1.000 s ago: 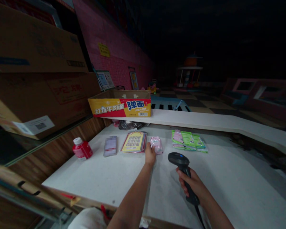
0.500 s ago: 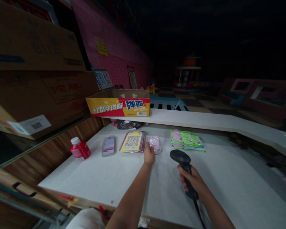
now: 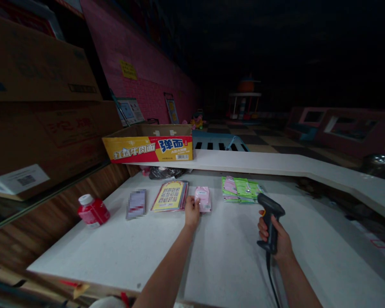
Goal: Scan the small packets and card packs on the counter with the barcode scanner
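Observation:
My right hand [image 3: 277, 237] is wrapped around the handle of a dark barcode scanner [image 3: 271, 211], held above the counter with its head pointing to the upper left. A cable hangs from the scanner's base. With thumb and fingers, my left hand [image 3: 192, 212] grips the left edge of a small pink packet [image 3: 203, 198] at the counter's middle. Just left of it is a stack of colourful booklets or cards [image 3: 170, 195], the top one yellow. Green and pink packets [image 3: 241, 189] lie in a pile beyond the scanner.
On the white counter [image 3: 141, 252] stand a red bottle with a white cap [image 3: 93, 211] and a flat blurred item [image 3: 136, 204]. A yellow and red noodle carton [image 3: 149, 147] sits on the raised ledge [image 3: 250, 161]. Large cardboard boxes [image 3: 48, 132] are stacked at left.
The scanner has moved right, away from the pink packet, and its head has turned toward the left. The left hand stays on the packet. The whole view has shifted slightly.

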A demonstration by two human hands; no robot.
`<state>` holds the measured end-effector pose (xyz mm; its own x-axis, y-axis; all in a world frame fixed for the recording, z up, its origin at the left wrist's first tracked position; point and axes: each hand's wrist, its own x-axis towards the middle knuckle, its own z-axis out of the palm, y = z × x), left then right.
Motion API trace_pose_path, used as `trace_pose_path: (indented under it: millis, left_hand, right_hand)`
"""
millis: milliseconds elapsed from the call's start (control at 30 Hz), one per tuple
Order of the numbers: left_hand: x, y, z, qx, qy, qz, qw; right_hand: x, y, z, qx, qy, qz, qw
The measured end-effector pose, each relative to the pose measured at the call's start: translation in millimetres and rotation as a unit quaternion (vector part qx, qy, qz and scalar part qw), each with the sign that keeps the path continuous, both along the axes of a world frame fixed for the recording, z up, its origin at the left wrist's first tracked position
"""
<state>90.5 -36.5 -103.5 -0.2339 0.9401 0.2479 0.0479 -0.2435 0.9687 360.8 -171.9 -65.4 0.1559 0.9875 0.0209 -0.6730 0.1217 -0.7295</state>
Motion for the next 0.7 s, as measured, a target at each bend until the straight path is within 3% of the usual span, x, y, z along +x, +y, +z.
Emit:
trace_pose_path:
  millis: [167, 367, 533, 700]
  left_hand:
    - [23, -1, 11.8, -0.013, -0.040, -0.051, 0.998]
    - [93, 17, 41.1, -0.068, -0.126, -0.170, 0.975]
    - [145, 44, 64.8, -0.119, -0.051, -0.109, 0.986]
    - [159, 57, 77.3, -0.109, 0.091, -0.059, 0.988]
  right_hand:
    - [1, 0, 0.9, 0.003, 0.032, -0.005, 0.999]
    - [-2, 2, 1.0, -0.003, 0.050, -0.019, 0.999]
    - [-3, 3, 2.7, -0.005, 0.051, -0.030, 0.998]
    - [-5, 4, 3.3, -0.007, 0.045, -0.024, 0.999]
